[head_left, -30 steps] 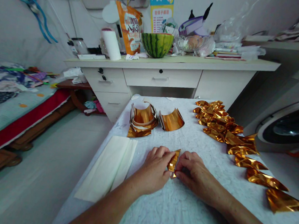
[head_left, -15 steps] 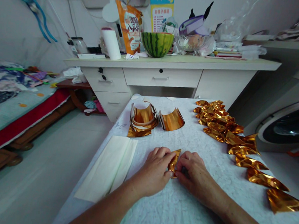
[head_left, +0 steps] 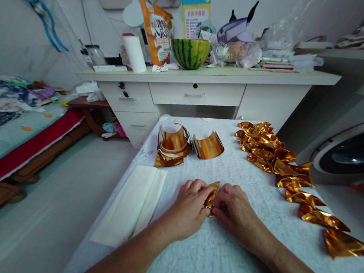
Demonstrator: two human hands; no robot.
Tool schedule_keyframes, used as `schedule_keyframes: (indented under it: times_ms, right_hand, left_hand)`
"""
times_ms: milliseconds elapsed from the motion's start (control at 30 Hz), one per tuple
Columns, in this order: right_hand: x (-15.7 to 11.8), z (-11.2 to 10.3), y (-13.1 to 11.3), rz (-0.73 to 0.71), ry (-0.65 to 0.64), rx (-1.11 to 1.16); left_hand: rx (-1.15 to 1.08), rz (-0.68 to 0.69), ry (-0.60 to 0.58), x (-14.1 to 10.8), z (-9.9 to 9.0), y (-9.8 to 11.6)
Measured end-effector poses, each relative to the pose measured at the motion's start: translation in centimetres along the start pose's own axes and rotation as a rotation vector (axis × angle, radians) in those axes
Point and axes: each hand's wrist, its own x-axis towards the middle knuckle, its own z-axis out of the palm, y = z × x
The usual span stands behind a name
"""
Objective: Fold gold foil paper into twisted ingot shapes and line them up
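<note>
While folded, shiny gold-foil pieces (head_left: 283, 169) lined the right and curled gold-foil sheets (head_left: 209, 148) lay ahead, apparently unused, left hand (head_left: 190, 209) and right hand (head_left: 237, 209) pinched a narrow, seemingly unfinished gold-foil strip (head_left: 211, 195) between them.

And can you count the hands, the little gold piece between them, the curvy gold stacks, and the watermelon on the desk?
Hands: 2, the left hand and the right hand
Little gold piece between them: 1
Curvy gold stacks: 2, the left stack and the right stack
Watermelon: 1
Total: 6
</note>
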Motion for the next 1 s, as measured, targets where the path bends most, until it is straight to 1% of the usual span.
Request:
schedule_keyframes:
  times_ms: [200,367,500,667,867,1000]
  right_hand:
    - [0.07,-0.05,-0.12,0.012,-0.02,0.004]
    - [0.05,-0.14,-0.27,0.009,-0.009,0.011]
    - [0.04,-0.19,-0.25,-0.002,-0.013,0.005]
    - [0.07,-0.13,-0.24,0.016,-0.019,0.01]
    - [0.04,0.15,0.01,0.012,0.0,0.013]
    - [0.0,-0.03,-0.1,0.021,-0.007,0.013]
  left_hand:
    - [-0.029,-0.032,-0.018,0.08,-0.04,-0.01]
    - [-0.057,-0.018,0.024,0.26,0.06,-0.36]
    - [-0.063,-0.013,0.072,0.33,-0.12,-0.25]
    - [-0.031,0.023,-0.003,0.43,-0.53,0.0]
    - [-0.016,0.034,-0.031,0.4,-0.6,-0.36]
    - [-0.023,0.034,-0.064,0.34,-0.78,-0.62]
